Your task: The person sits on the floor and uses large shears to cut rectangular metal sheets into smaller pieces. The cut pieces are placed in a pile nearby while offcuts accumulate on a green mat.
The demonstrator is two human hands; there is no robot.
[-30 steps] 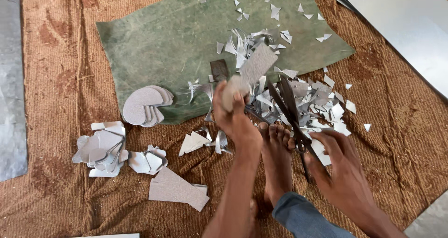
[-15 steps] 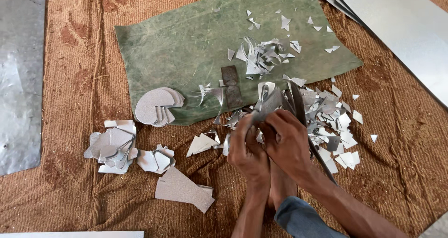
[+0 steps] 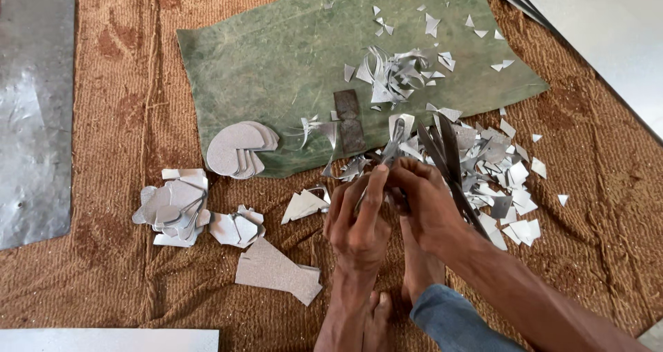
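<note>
Both hands, left hand (image 3: pixel 357 217) and right hand (image 3: pixel 425 203), grip a grey metal piece (image 3: pixel 395 143) over scraps (image 3: pixel 504 179).

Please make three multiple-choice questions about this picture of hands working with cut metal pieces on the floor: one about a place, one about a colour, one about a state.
1. Where does the stack of rounded metal pieces lie?
A. on the left edge of the green mat
B. on the big sheet at top right
C. between the two hands

2. What colour is the mat under the scraps?
A. blue
B. green
C. white

3. How do the two hands stand?
A. far apart, palms flat on the floor
B. close together, both on one small metal piece
C. both out of view

Answers:
1 A: the stack overlaps the mat's lower left edge.
2 B: the mat is dull green on the brown floor covering.
3 B: the left hand and the right hand meet at the small metal piece, beside the scrap pile.
</note>
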